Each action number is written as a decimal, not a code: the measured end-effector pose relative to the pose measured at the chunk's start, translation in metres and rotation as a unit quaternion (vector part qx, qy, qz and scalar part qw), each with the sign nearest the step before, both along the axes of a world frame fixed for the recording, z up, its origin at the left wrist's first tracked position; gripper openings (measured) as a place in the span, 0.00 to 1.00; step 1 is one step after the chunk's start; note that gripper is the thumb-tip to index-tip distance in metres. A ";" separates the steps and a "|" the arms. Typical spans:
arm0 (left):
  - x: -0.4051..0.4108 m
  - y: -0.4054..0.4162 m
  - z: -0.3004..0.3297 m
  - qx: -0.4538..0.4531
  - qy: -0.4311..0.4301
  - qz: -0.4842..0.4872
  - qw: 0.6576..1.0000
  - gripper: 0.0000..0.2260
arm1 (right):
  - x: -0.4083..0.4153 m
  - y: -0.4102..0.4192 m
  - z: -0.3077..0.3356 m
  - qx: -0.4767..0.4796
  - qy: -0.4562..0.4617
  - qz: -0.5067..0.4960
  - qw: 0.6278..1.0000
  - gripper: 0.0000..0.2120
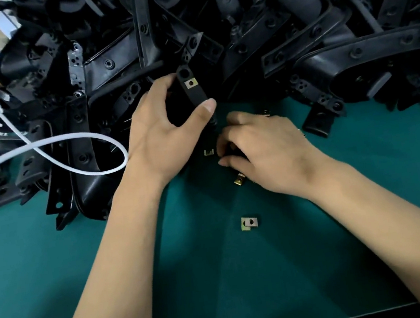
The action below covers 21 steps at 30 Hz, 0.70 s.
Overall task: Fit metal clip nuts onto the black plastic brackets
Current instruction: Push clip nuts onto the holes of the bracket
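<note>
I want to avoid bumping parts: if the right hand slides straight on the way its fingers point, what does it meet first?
Probably the loose clip nut just beyond the right hand, whose fingers point left across the green mat; then the left hand.

Black plastic bracket (192, 89): held raised, tilted, one clip nut fitted (191, 83) near its upper end. Loose clip nuts on the green mat (271, 270): one (249, 223) below the bracket, another (208, 152) nearer it.

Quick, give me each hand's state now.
Left hand: grips a black bracket.
Right hand: fingers curled over the mat; what they hold cannot be told.
</note>
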State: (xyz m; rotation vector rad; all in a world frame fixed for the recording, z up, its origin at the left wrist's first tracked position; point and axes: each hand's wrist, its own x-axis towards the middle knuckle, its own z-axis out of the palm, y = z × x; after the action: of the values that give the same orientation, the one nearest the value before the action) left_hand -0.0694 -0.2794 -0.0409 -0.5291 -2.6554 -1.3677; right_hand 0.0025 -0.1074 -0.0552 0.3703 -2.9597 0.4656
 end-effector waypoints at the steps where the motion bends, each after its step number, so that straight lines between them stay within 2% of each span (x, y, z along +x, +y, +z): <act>1: 0.000 -0.001 0.000 -0.001 -0.007 -0.011 1.000 0.34 | -0.001 0.002 -0.001 0.012 0.002 -0.005 1.000 0.10; 3: 0.001 -0.002 0.001 -0.019 -0.017 -0.033 0.999 0.41 | -0.002 0.010 -0.001 0.004 0.014 -0.028 0.999 0.10; 4: 0.001 -0.002 0.001 -0.034 -0.017 -0.042 0.998 0.45 | -0.003 0.015 -0.001 -0.037 0.020 -0.048 0.998 0.09; 6: 0.001 -0.001 0.001 -0.058 -0.013 -0.054 0.997 0.49 | -0.004 0.027 -0.002 -0.203 0.018 -0.086 0.975 0.04; 9: 0.004 0.002 0.001 -0.069 -0.005 -0.079 0.994 0.52 | -0.004 0.038 0.002 -0.435 0.024 -0.085 0.896 0.02; 12: 0.005 0.006 -0.001 -0.077 0.008 -0.098 0.992 0.52 | -0.005 0.042 0.003 -0.581 -0.016 -0.070 0.810 0.02; 14: 0.006 0.007 -0.003 -0.075 0.015 -0.101 0.992 0.51 | -0.007 0.043 0.001 -0.611 -0.040 -0.057 0.789 0.04; 18: 0.005 0.007 -0.004 -0.067 0.021 -0.098 0.993 0.53 | -0.007 0.043 -0.003 -0.571 -0.031 -0.041 0.819 0.09; 21: 0.005 0.006 -0.004 -0.054 0.037 -0.102 0.993 0.52 | -0.007 0.044 -0.003 -0.554 -0.012 -0.034 0.832 0.07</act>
State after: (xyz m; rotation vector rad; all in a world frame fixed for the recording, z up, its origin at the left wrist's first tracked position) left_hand -0.0647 -0.2735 -0.0445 -0.8681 -2.6883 -1.2292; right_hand -0.0048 -0.0633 -0.0580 0.0966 -2.1520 1.9660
